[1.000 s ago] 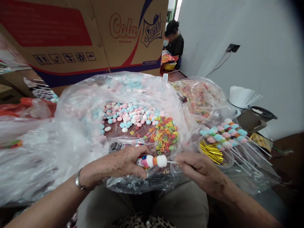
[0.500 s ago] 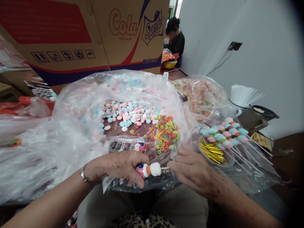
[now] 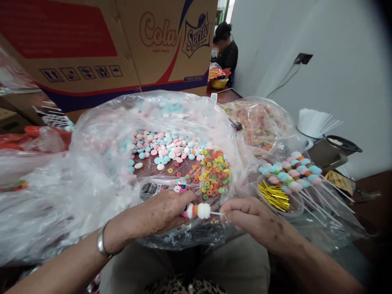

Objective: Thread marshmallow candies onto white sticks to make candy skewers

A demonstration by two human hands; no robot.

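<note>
Over the near edge of the open candy bag (image 3: 92,171), the left hand (image 3: 159,214) pinches candies on a half-filled skewer (image 3: 199,211) whose stick the right hand (image 3: 254,218) grips, finished skewers (image 3: 290,171) lying right, loose candies (image 3: 171,149) remaining.

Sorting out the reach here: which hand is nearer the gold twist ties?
Right. The right hand sits just left of the gold twist ties; the left hand is farther left, beyond the candy stick.

The cardboard box (image 3: 122,45) reads "Cola" and "Sprite".
</note>
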